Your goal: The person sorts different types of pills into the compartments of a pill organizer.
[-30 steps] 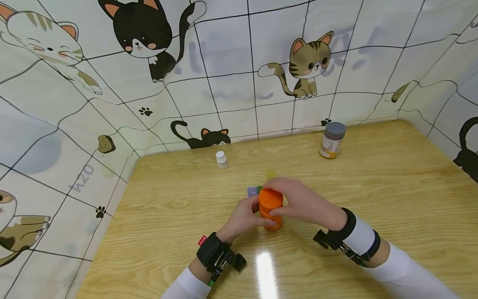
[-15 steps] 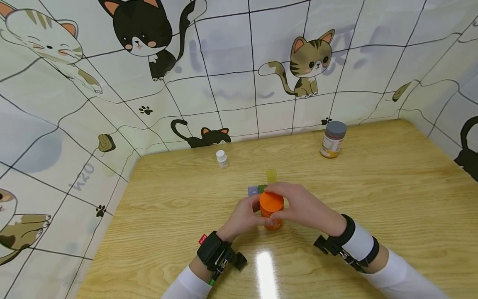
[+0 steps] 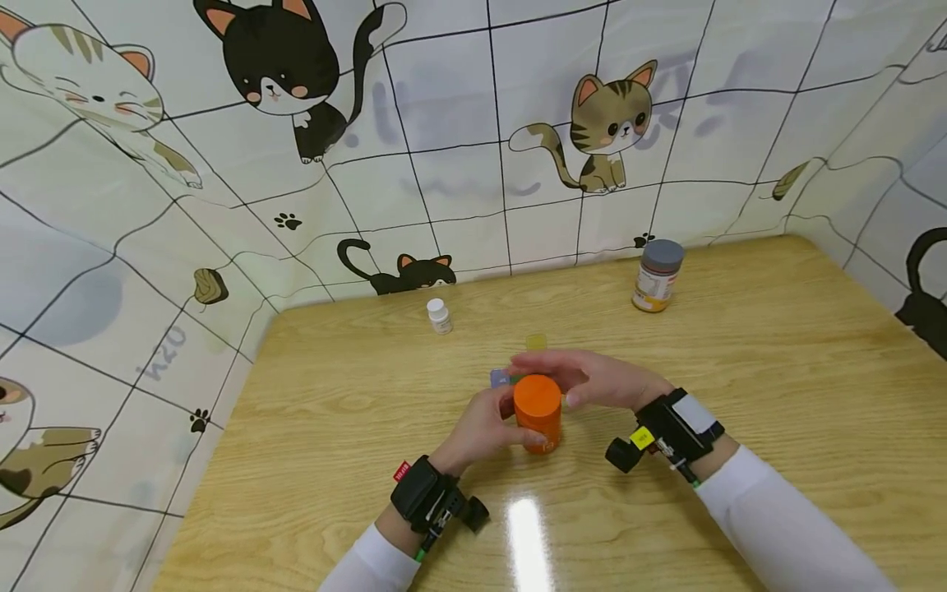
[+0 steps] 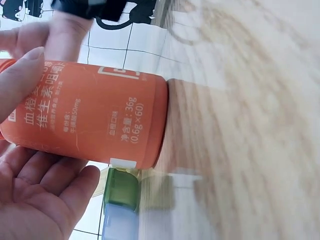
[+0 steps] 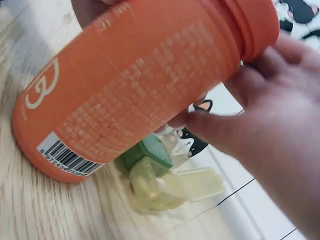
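Note:
An orange vitamin bottle [image 3: 538, 411] with a matching orange cap [image 5: 255, 25] stands upright on the table. My left hand [image 3: 481, 432] grips its side, thumb in front and fingers behind. Just right of and behind the cap is my right hand [image 3: 599, 380], its fingers extended and loose rather than clasped on it. Behind the bottle sits a pill organizer, partly hidden, with a blue compartment [image 4: 120, 222], a green compartment [image 4: 121, 192] and a yellow compartment [image 5: 155, 187]. The yellow lid [image 3: 536, 341] is flipped back.
Towards the back of the wooden table [image 3: 333, 395] stands a small white bottle [image 3: 439, 316]. A jar with a grey lid [image 3: 658, 276] is at the back right. Cat-patterned cloth walls [image 3: 459, 189] enclose the back and sides.
My right hand has let go of the cap, its fingers opening and the wrist turning and moving slightly up. The left hand keeps its grip on the bottle, which stays in place.

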`<state>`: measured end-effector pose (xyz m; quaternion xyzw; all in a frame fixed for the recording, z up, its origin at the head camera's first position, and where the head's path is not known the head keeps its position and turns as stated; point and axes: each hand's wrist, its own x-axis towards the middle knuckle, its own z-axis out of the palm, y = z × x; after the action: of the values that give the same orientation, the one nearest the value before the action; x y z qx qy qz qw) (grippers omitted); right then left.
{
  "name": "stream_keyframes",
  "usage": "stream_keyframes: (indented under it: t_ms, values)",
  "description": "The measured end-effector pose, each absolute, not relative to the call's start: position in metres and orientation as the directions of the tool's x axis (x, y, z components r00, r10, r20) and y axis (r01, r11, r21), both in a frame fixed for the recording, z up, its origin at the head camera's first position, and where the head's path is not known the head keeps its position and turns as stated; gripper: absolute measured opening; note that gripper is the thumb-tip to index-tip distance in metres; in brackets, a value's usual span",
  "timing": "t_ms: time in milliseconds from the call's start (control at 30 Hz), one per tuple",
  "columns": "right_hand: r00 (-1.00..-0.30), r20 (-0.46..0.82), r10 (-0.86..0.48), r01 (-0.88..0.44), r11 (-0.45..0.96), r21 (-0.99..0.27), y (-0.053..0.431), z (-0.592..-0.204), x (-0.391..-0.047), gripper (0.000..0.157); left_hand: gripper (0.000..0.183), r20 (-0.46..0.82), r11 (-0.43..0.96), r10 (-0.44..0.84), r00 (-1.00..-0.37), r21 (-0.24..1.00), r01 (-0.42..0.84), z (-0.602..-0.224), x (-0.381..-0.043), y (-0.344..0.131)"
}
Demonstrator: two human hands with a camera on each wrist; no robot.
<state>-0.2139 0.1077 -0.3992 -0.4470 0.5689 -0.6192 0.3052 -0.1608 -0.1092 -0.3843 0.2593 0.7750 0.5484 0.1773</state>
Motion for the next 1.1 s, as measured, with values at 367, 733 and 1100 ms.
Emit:
stream_keyframes:
  t_ms: [367, 733, 1100]
  values:
    - [-0.308, 0.221, -0.925, -0.015, -0.227, -0.974, 0.1, -0.419, -0.227, 0.074, 0.049, 0.003, 0.272, 0.612, -0.791, 0.938, 0.214, -0.386, -0.163, -0.111]
    - [-0.82, 0.175, -0.545, -0.242, 0.053, -0.969, 0.085, -0.405, -0.171, 0.051, 0.04, 0.028, 0.262, 0.609, -0.793, 0.936, 0.235, -0.384, -0.164, -0.111]
    - [-0.897, 0.186, -0.401, -0.268, 0.16, -0.95, 0.076, -0.396, -0.157, 0.073, 0.042, 0.032, 0.275, 0.596, -0.803, 0.931, 0.241, -0.385, -0.164, -0.111]
